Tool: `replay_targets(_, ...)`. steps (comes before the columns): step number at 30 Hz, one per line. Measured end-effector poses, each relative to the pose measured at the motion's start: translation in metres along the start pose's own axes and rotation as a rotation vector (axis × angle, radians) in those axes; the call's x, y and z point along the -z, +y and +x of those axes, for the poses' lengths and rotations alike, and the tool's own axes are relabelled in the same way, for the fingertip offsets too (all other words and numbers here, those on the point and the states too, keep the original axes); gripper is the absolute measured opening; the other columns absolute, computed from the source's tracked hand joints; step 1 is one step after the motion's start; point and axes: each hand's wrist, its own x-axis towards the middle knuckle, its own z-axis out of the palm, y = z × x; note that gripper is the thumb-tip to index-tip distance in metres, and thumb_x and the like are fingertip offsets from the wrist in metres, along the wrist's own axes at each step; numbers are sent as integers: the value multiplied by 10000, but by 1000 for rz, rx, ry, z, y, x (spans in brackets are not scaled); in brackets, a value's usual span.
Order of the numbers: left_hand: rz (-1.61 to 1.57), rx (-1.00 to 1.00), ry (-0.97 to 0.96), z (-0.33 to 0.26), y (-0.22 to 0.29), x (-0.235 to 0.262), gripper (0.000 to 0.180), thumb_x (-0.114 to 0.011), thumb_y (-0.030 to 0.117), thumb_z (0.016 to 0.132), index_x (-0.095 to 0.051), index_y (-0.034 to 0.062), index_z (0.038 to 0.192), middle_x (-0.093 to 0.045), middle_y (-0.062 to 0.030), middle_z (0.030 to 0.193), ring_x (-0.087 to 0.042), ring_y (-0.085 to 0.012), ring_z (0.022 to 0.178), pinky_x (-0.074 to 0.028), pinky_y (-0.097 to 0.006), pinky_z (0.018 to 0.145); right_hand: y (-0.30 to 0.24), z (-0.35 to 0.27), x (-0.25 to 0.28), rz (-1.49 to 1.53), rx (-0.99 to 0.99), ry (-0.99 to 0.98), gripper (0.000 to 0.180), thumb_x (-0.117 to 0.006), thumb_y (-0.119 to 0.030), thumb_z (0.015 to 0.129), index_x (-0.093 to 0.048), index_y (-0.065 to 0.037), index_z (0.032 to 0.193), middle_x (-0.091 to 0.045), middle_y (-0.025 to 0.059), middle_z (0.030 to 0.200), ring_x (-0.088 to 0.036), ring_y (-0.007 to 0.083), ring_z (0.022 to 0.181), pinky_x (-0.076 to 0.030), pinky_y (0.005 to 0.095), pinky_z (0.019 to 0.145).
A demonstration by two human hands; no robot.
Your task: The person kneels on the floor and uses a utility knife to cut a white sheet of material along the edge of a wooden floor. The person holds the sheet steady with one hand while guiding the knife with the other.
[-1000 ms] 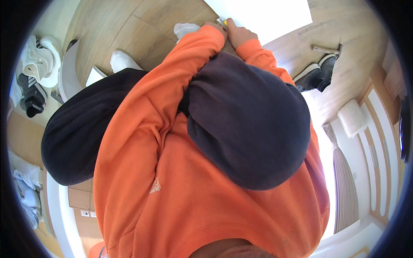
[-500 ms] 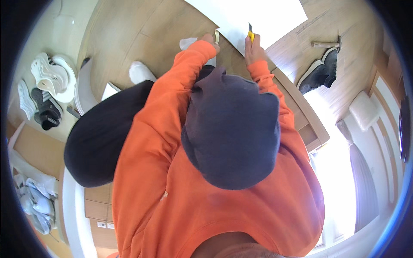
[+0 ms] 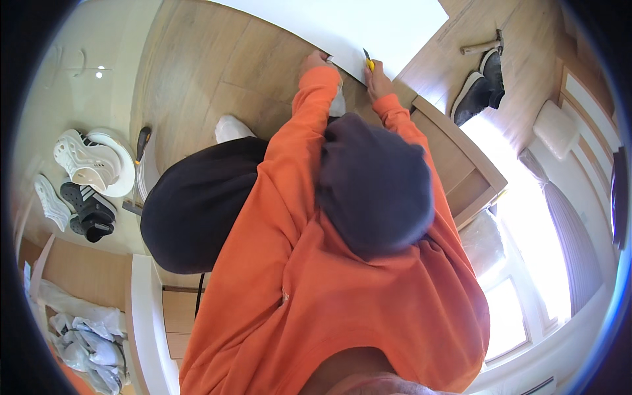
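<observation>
A large white sheet [image 3: 388,29] lies on the wood-look floor at the top of the view. My right hand [image 3: 378,82] is closed around a yellow utility knife [image 3: 370,65], its dark blade bared and pointing away from me over the sheet's near edge. To the left of it, my left hand [image 3: 316,62] is at the same edge, beside a small notch. Its fingers are bent closed, and what they pinch is too small to make out. Both arms reach forward in orange sleeves, past my knees in dark trousers.
A wooden cabinet or drawer piece [image 3: 457,148] stands right of my knee. Farther right lie a hammer [image 3: 482,48] and dark shoes [image 3: 477,92]. At left are a screwdriver [image 3: 143,141], white clogs [image 3: 85,158], black shoes [image 3: 92,210] and plastic-wrapped items [image 3: 92,345].
The view has shifted, so the floor items at left sit farther right and lower. A pale strip seen at my left hand earlier no longer shows. The knife stays in my right hand.
</observation>
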Motion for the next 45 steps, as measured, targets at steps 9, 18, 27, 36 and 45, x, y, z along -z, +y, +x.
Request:
replay_targets(9,-197,-352,212,-8,-27,-17,182,-627,71,706,-569,40,875,-508,-107,858,-540,-259,777,-453,-342,710,-4,2,-2,-44,21,15,345,-344,-370,953,-352,-107,1177,-594,246,801,-570,453,746,-420,497,632)
replay_targets(18,118,-397,303,-1,-30,-24,188,-555,97,757,-523,53,937,-515,-153,950,-542,-351,858,-448,-418,731,-2,2,2,-11,120,20,297,-389,-326,936,-388,-94,1121,-608,216,800,-583,421,728,-432,492,618)
replay_targets(27,-46,-94,219,-13,-13,-28,231,-497,132,805,-557,53,1014,-624,-180,944,-595,-371,886,-480,-412,753,-4,1,10,-46,157,-27,280,-384,-305,938,-390,-81,1106,-610,213,780,-582,426,716,-434,500,615)
replay_targets(36,-231,28,102,6,-39,-40,255,-512,158,822,-600,85,1050,-649,-148,928,-617,-316,882,-478,-368,775,-6,3,17,-93,192,-94,288,-365,-311,944,-386,-77,1109,-608,216,784,-579,432,726,-430,506,631)
replay_targets(45,129,-172,220,-38,-6,-10,271,-539,156,805,-580,112,1069,-636,-148,923,-606,-333,839,-476,-411,724,-10,1,19,-75,199,-101,297,-359,-312,945,-383,-73,1119,-608,227,798,-578,434,742,-431,506,648)
